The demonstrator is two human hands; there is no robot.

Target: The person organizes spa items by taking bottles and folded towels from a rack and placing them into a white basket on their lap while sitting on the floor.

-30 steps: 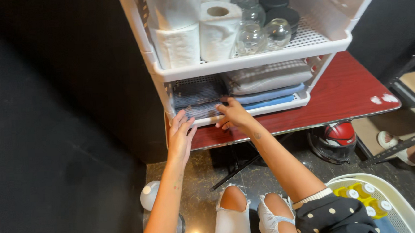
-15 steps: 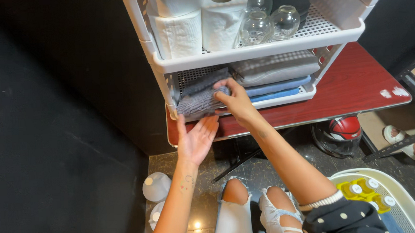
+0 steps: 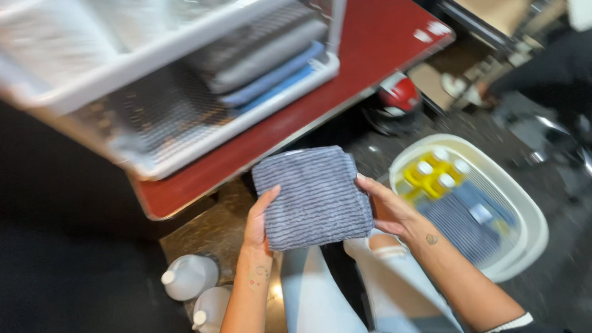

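I hold a folded grey striped cloth flat in front of me, above my knees. My left hand grips its left edge and my right hand grips its right edge. Above it stands a white mesh rack on a dark red table. The left part of the rack's lower shelf is bare; folded grey and blue cloths lie stacked on its right part.
A white basket with yellow bottles and a striped cloth sits on the floor to my right. Two white jugs stand at lower left. A red and white helmet-like object lies under the table.
The grey cloth has come off the lower shelf and down into both hands. My view has swung down and right, blurring the rack.
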